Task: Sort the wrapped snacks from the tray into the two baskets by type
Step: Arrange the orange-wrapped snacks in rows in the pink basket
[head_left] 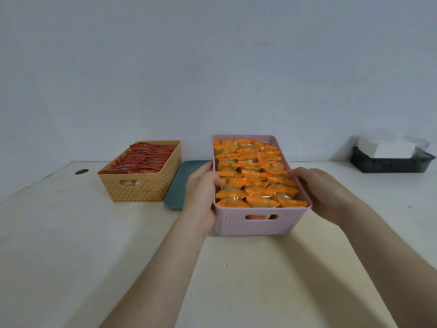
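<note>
A pink basket (255, 224) packed with several orange-wrapped snacks (254, 176) sits at the middle of the table. My left hand (202, 188) grips its left rim, thumb over the edge. My right hand (318, 189) grips the right rim, fingers curled over it onto the snacks. To the left stands a yellow basket (139, 188) filled with several red-wrapped snacks (144, 159). Between the two baskets lies a teal tray (177, 185), partly hidden by my left hand and the pink basket; the part I can see holds nothing.
A black bin (390, 164) holding a white block (386, 147) stands at the back right against the wall. A round cable hole (81, 171) is in the tabletop at the back left. The pale table (118, 256) reaches toward me.
</note>
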### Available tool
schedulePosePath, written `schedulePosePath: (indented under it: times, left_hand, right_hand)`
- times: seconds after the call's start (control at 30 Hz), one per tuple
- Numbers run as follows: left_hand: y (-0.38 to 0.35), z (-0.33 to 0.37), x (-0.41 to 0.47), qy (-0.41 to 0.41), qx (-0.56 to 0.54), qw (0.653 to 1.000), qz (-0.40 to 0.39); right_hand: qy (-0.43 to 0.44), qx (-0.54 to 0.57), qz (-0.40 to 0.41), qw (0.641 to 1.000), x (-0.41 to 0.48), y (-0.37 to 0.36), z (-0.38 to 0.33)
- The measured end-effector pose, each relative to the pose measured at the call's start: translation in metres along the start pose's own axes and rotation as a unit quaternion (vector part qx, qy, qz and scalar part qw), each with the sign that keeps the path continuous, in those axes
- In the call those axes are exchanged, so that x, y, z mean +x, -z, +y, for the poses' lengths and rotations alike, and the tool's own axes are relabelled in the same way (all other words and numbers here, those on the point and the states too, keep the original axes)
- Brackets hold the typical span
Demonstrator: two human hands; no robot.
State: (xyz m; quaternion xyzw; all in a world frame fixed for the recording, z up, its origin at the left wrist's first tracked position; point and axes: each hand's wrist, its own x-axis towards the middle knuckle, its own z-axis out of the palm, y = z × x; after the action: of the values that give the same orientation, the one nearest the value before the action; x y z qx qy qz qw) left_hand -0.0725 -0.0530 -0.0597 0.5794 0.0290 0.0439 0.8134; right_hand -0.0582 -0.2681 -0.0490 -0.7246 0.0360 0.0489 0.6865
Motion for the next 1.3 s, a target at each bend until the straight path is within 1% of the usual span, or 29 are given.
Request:
schedulePosePath:
  times: [0.07,0.13,0.2,0.27,0.33,0.43,0.47,0.5,0.53,0.6,0.67,0.73,0.8,0.83,0.9,0.97,1.07,1.13,1.2,1.3]
  left_hand:
    - [-0.014,0.001,0.014,0.004,0.01,1.0,0.021]
    - [-0.027,0.0,0.022,0.021,0.011,1.0,0.009]
    - [-0.036,-0.011,0.03,0.032,0.029,0.998,-0.04]
    - [-0.036,-0.019,0.031,0.026,0.099,0.988,-0.113]
    - [-0.026,-0.024,0.033,0.013,0.19,0.964,-0.186]
    - [-0.005,-0.021,0.039,0.018,0.238,0.932,-0.274]
    - [-0.001,-0.022,0.041,0.003,0.266,0.92,-0.288]
    - [-0.001,-0.026,0.044,-0.026,0.308,0.909,-0.279]
    - [-0.003,-0.031,0.048,-0.054,0.343,0.905,-0.245]
    - [-0.005,-0.037,0.055,-0.085,0.347,0.919,-0.165]
    - [-0.002,-0.041,0.061,-0.089,0.313,0.938,-0.117]
    - [0.001,-0.043,0.067,-0.093,0.288,0.949,-0.092]
    - [-0.001,-0.044,0.071,-0.101,0.285,0.951,-0.072]
    - [-0.002,-0.044,0.072,-0.109,0.292,0.948,-0.063]
    - [-0.004,-0.048,0.075,-0.131,0.324,0.936,-0.041]
    - [-0.006,-0.054,0.077,-0.151,0.356,0.922,-0.017]
    - [-0.016,-0.064,0.082,-0.157,0.371,0.915,0.005]
    - [-0.019,-0.067,0.086,-0.169,0.395,0.903,-0.001]
    - [-0.018,-0.07,0.088,-0.17,0.398,0.901,-0.018]
    - [-0.015,-0.07,0.085,-0.166,0.406,0.899,-0.022]
  right_hand:
    - [0.014,-0.019,0.021,0.999,0.008,0.012,-0.002]
    - [0.014,-0.066,0.04,0.997,0.016,0.023,-0.003]
    - [0.007,-0.101,0.077,0.992,0.028,0.033,-0.002]
    - [-0.001,-0.097,0.107,0.99,0.037,0.038,-0.002]
    - [0.002,-0.091,0.127,0.988,0.046,0.04,-0.004]
    - [0.0,-0.088,0.142,0.986,0.06,0.039,-0.007]
    - [0.003,-0.086,0.149,0.985,0.064,0.037,-0.008]
    - [0.005,-0.077,0.151,0.986,0.069,0.035,-0.008]
    - [0.003,-0.058,0.149,0.987,0.074,0.031,-0.008]
    - [0.003,-0.015,0.135,0.991,0.081,0.024,-0.006]
    - [0.009,0.028,0.112,0.993,0.086,0.02,-0.004]
    - [0.013,0.068,0.057,0.996,0.086,0.02,0.001]
    - [0.015,0.091,-0.018,0.996,0.085,0.023,0.007]
    - [0.013,0.094,-0.046,0.994,0.084,0.024,0.009]
    - [0.005,0.102,-0.066,0.993,0.085,0.026,0.012]
    - [0.007,0.106,-0.057,0.993,0.089,0.027,0.015]
    - [0.006,0.12,0.027,0.992,0.099,0.029,0.018]
    - [0.0,0.134,0.066,0.989,0.101,0.027,0.016]
    - [-0.001,0.127,0.094,0.988,0.101,0.025,0.014]
    - [0.015,0.087,0.11,0.99,0.093,0.018,0.011]
